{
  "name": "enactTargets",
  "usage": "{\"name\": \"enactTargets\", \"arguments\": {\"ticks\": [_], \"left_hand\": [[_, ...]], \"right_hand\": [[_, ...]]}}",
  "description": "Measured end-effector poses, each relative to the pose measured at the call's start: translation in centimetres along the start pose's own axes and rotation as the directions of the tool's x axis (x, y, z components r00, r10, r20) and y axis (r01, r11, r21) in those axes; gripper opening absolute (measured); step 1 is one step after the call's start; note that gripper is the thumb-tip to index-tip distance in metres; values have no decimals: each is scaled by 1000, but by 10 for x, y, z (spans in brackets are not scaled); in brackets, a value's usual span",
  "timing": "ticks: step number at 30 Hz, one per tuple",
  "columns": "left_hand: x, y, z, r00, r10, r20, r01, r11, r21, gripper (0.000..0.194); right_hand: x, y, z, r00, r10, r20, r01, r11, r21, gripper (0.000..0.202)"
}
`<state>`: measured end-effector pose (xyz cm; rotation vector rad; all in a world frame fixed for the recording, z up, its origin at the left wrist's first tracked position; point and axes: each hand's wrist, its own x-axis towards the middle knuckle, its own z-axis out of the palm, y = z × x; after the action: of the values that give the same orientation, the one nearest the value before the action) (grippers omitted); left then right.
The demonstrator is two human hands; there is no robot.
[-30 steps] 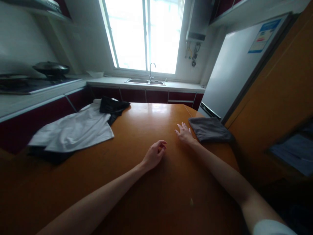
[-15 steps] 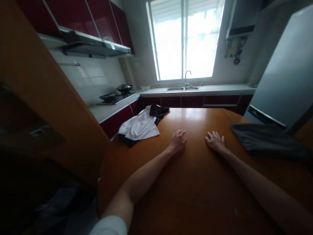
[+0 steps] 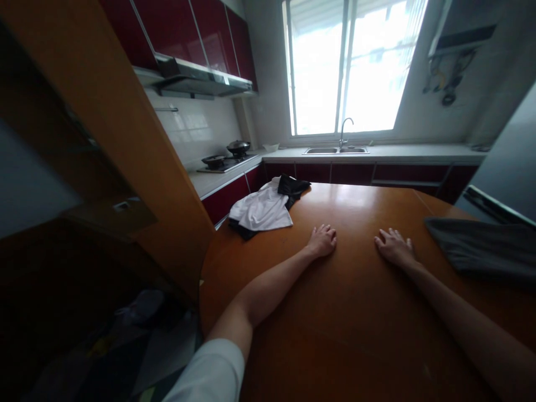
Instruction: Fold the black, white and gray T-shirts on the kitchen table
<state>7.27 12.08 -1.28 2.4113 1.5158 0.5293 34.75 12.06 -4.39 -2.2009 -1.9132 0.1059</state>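
My left hand [image 3: 322, 240] rests palm down on the brown wooden table [image 3: 335, 312], fingers stretched out, holding nothing. To its right, my right hand [image 3: 394, 247] also lies flat on the tabletop with its fingers apart. A crumpled white and black garment [image 3: 266, 206] sits at the table's far left, beyond my left hand and apart from it. Off to the right of my right hand is a dark grey cloth [image 3: 481, 245], laid flat near the table edge and untouched.
Behind the table runs a counter with a sink and faucet [image 3: 342, 134]. A stove with a lidded pan [image 3: 238, 147] stands at the back left under a range hood [image 3: 201, 81]. On the right is a grey refrigerator [image 3: 511, 162]; a wooden partition [image 3: 138, 139] rises at left.
The view has turned left, so the room appears shifted to the right. My left fingers lie flatter on the table; both hands stay in about the same place, and the cloths have not moved.
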Motion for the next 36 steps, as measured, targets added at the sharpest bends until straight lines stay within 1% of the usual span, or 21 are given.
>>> {"name": "enactTargets", "arguments": {"ticks": [2, 3, 4, 6, 8, 10, 12, 14, 16, 17, 19, 21, 23, 25, 26, 30, 35, 36], "left_hand": [[11, -8, -13, 1000, -25, 9, 25, 999, -42, 32], [17, -15, -24, 999, -49, 4, 49, 997, -63, 29], [23, -25, -38, 996, -84, -15, 83, 993, -82, 27], [32, -51, -70, 976, -185, -112, 174, 979, -105, 30], [31, -84, -106, 927, -295, -232, 276, 955, -111, 36], [20, -121, -137, 850, -409, -332, 396, 912, -108, 38], [3, -155, -159, 760, -518, -394, 522, 847, -107, 38], [-17, -182, -169, 658, -606, -447, 631, 768, -111, 45], [-33, -203, -169, 572, -665, -481, 707, 697, -123, 55], [-39, -211, -166, 542, -685, -486, 731, 670, -130, 59], [-46, -222, -158, 507, -717, -479, 759, 634, -146, 61], [-49, -230, -151, 498, -733, -464, 764, 624, -165, 55], [-48, -234, -147, 500, -731, -463, 752, 633, -187, 42], [-46, -235, -147, 499, -714, -491, 727, 654, -212, 28], [-45, -234, -149, 495, -699, -516, 710, 668, -223, 25], [-38, -222, -163, 474, -598, -647, 607, 754, -252, 28], [-18, -194, -189, 462, -435, -773, 417, 876, -244, 23], [-14, -188, -194, 451, -408, -794, 378, 893, -244, 22]], "right_hand": [[-1, 0, 0, 1000, -7, -6, 7, 1000, 5, 65], [-1, 0, 0, 1000, -9, -9, 9, 1000, 7, 64], [-1, 0, 0, 1000, -10, -11, 10, 1000, 9, 64], [-2, 0, 0, 1000, -8, -15, 9, 1000, 14, 64], [-2, 0, 0, 1000, -10, -20, 10, 1000, 18, 64], [-2, 0, 0, 1000, -13, -26, 14, 1000, 20, 64], [-2, 0, 0, 999, -10, -32, 10, 1000, 18, 63], [-2, -1, 0, 1000, -3, -31, 3, 1000, 12, 63], [-2, -2, -1, 1000, 3, -24, -3, 1000, 3, 63], [-3, -2, -2, 1000, 3, -20, -3, 1000, -2, 63], [-3, -2, -3, 1000, 4, -17, -4, 1000, -8, 63], [-3, -2, -4, 1000, 5, -17, -6, 1000, -8, 63], [-3, -2, -4, 1000, 7, -16, -7, 1000, -7, 63], [-3, -2, -3, 1000, 8, -17, -8, 1000, -6, 64], [-3, -2, -3, 1000, 7, -18, -7, 1000, -6, 63], [-3, -2, -2, 1000, 4, -19, -4, 1000, -10, 63], [-2, -2, -2, 1000, -2, -24, 2, 1000, -4, 63], [-2, -2, -2, 1000, -2, -24, 2, 1000, -3, 63]]}}
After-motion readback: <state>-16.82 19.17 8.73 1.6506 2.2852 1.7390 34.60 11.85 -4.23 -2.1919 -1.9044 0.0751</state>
